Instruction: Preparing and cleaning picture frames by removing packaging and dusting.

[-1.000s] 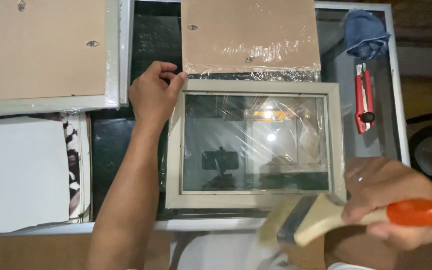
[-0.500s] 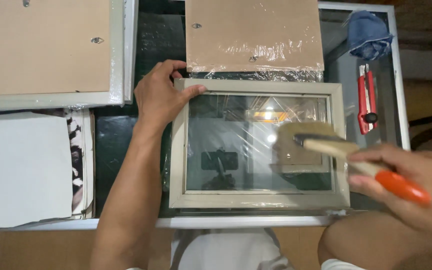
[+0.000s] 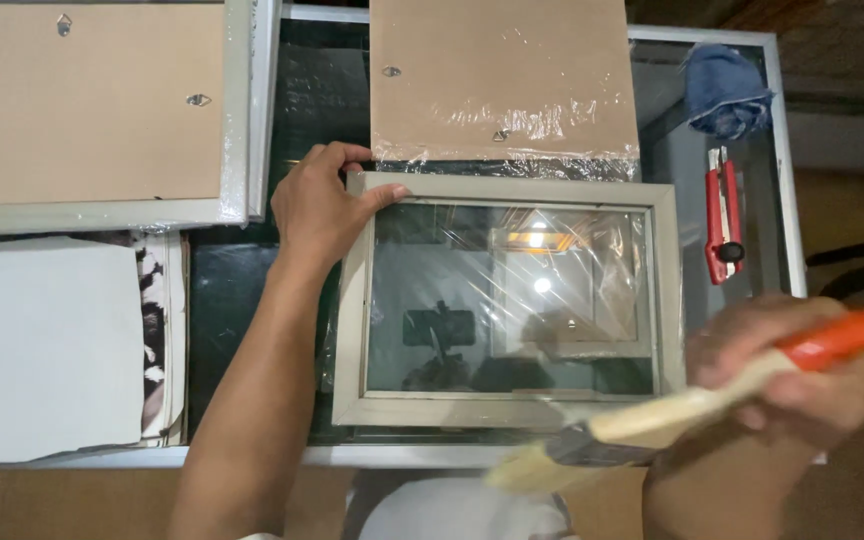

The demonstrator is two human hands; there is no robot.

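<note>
1. Frame [image 3: 507, 300]: pale grey wood w/ glass, plastic film over it, lies flat mid-table.
2. Left hand [image 3: 320, 208] fingers curl on its far-left corner.
3. Right hand [image 3: 787, 372] fist closed round brush [image 3: 692, 408], blurred, at near-right edge.

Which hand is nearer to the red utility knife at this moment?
The right. The right hand, gripping a paintbrush, sits just below the red utility knife. The left hand holds the picture frame by its top-left corner, far across.
</note>
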